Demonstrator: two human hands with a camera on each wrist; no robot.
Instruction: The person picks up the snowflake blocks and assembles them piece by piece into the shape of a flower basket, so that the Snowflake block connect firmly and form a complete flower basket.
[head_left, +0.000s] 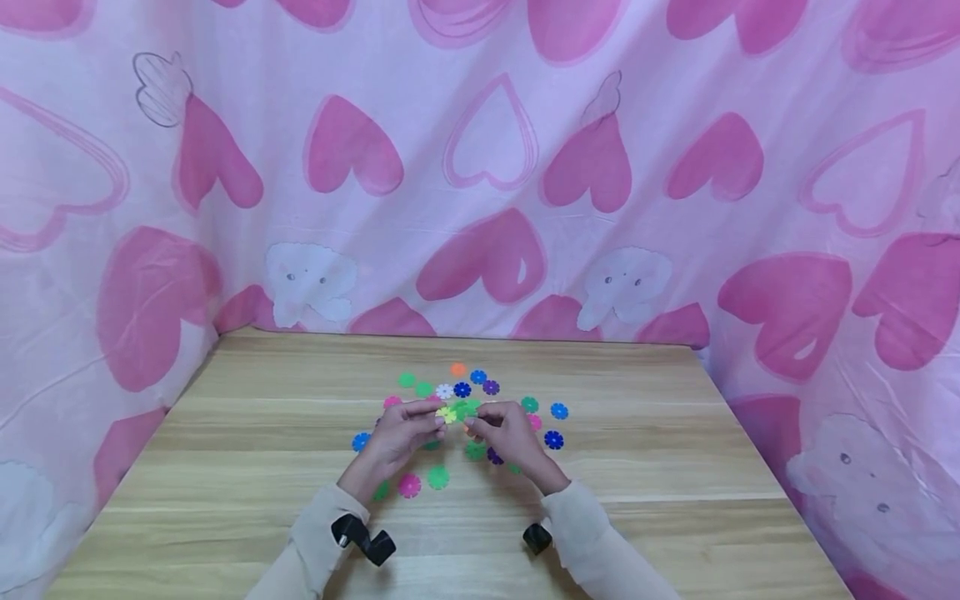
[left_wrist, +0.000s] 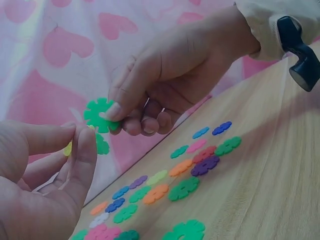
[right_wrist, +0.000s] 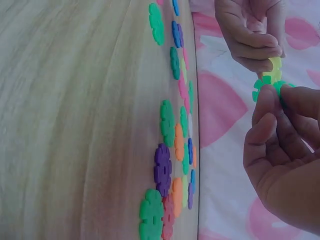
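Observation:
Above the wooden table both hands meet over notched plastic discs. My left hand [head_left: 401, 435] pinches a yellow snowflake disc [right_wrist: 273, 66] between thumb and fingers, covering most of it in the left wrist view. A green snowflake disc [left_wrist: 95, 116] is pinched by my right hand [head_left: 513, 435] at its edge. Another green disc [left_wrist: 102, 145] shows just below that one, partly behind the left fingers. In the right wrist view the yellow and green pieces touch and look joined; how their slots fit is hidden by the fingers.
Many loose discs lie flat around and under the hands, among them an orange disc [head_left: 458, 369], a pink disc [head_left: 409, 486], a green disc [head_left: 438, 477] and a dark blue disc [head_left: 553, 439]. A pink heart-patterned curtain [head_left: 480, 242] hangs behind the wooden table [head_left: 247, 467].

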